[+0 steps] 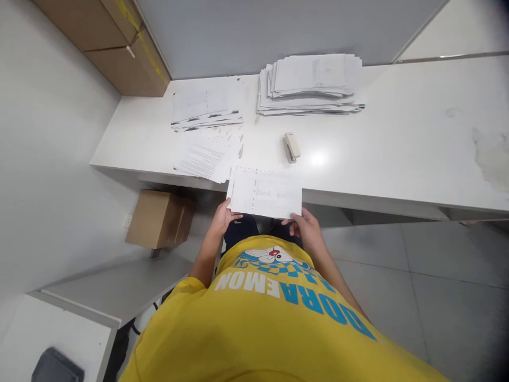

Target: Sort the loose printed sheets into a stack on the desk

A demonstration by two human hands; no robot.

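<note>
Printed paper sheets [266, 193] extend over the front edge of the white desk, held between my two hands. My left hand [223, 216] grips their left edge, thumb on top and fingers below. At the lower right corner, my right hand [305, 227] pinches the sheets with the thumb above. How many sheets there are I cannot tell. Beyond them on the desk lies a beige stapler [291, 146]. A few loose printed pages [204, 159] are spread just left of the held sheets.
A thick stack of papers [314, 79] stands at the back of the white desk [413, 132]. Left of it lies a thinner, fanned pile [207, 106]. Cardboard boxes [131, 63] sit at the back left corner, and another box [153, 217] is under the desk.
</note>
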